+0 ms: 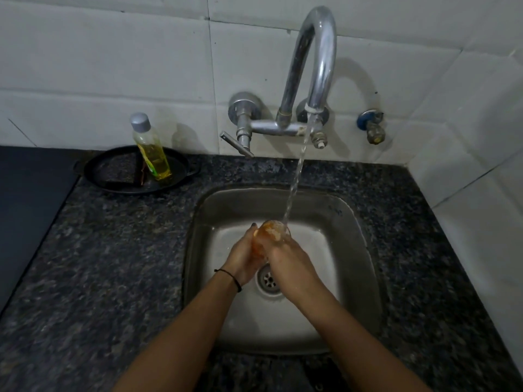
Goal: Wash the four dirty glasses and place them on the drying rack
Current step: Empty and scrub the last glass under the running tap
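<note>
A glass (272, 231) with orange residue is held over the steel sink (351, 222), mouth tilted up toward the tap. My left hand (245, 257) wraps its left side and my right hand (291, 264) grips its right side and lower part. Water runs from the curved chrome tap (317, 66) in a thin stream (297, 176) that lands at the glass's rim. Both hands hide most of the glass body. No other glasses or drying rack are in view.
A bottle of yellow liquid (150, 148) stands on a black round tray (113, 176) at the back left of the dark granite counter (113, 264). The tap lever (236, 144) juts forward. A small valve (372, 127) sits on the tiled wall. The drain (267, 280) lies below my hands.
</note>
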